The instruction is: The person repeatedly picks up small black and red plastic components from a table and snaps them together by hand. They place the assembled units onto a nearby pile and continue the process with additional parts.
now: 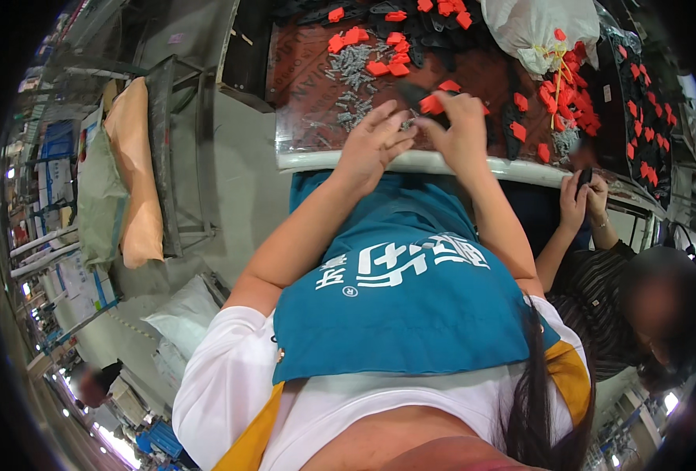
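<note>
My left hand [373,147] is over the near edge of the work table, fingers curled round a few small grey screw-like pieces [407,124] at the fingertips. Close beside it, my right hand [463,135] is closed on a flat black plastic part [415,93] with a red plastic piece [432,104] at its end. The right thumb reaches toward the left fingertips; the exact contact is too small to make out. Beyond my left hand, a pile of grey screw-like pieces [354,66] lies on the reddish-brown table top [301,102]. Loose red pieces [399,59] lie around it.
A white plastic sack [542,31] and a heap of red pieces [572,98] are at the right. Black parts with red pieces [648,125] lie beyond. A co-worker's hands [582,200] hold a black part at the right. A rack [177,149] stands left.
</note>
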Tool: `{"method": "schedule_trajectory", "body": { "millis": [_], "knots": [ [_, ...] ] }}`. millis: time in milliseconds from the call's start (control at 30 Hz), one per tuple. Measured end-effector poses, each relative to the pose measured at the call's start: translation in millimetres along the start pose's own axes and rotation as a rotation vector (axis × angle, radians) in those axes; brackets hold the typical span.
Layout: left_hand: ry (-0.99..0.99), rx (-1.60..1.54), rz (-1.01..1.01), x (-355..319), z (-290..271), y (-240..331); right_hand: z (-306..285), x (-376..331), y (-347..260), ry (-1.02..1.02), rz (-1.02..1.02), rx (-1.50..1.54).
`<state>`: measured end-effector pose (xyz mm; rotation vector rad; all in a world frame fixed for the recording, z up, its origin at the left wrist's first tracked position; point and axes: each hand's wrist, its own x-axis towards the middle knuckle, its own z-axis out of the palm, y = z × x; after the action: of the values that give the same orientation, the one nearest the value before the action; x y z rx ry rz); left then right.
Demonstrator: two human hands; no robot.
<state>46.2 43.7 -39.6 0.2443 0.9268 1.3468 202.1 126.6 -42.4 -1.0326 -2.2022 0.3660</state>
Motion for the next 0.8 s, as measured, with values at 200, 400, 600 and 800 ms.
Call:
{"method": "schedule_trajectory", "body": {
  "millis": [200,400,600,800],
  "knots": [
    [0.077,-0.009,0.052,0.4,-21.2,17.8,-33.5,-21.1,114.5,0.034,0.552,-0.633],
    [0.108,-0.044,0.069,3.7,-23.1,20.7,-25.2,-46.2,140.4,-0.053,0.716,-0.694],
    [0.144,-0.055,0.057,5.5,-34.6,21.2,-9.7,20.4,83.1,0.21,0.088,-0.377],
    [0.131,-0.059,0.075,-0.5,-30.7,26.9,73.3,86.4,79.5,-0.279,0.244,-0.419]
  ]
}}
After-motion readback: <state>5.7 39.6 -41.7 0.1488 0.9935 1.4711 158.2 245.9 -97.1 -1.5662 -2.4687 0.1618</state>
